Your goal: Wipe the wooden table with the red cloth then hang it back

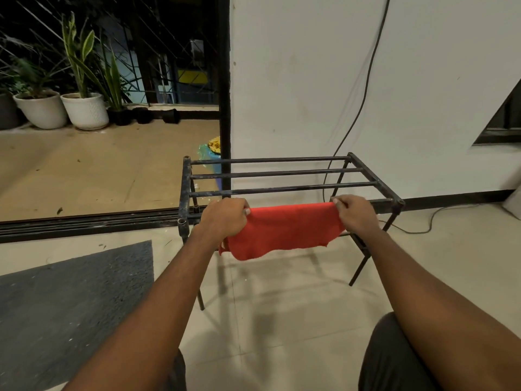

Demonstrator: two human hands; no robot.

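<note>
Red cloth (284, 230) draped over the near rail of the rack (270, 173), spread wide along it. Top edge stretched flat between its two upper corners, both pinched; loose lower edge hangs uneven below the rail, lowest at left.

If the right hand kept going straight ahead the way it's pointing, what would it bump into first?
Probably the metal rack itself. The right hand grips the red cloth at the front bar and points forward across the frame, so the next black bar behind looks like the first thing it would meet, well before the white wall. Depth is hard to judge.
</note>
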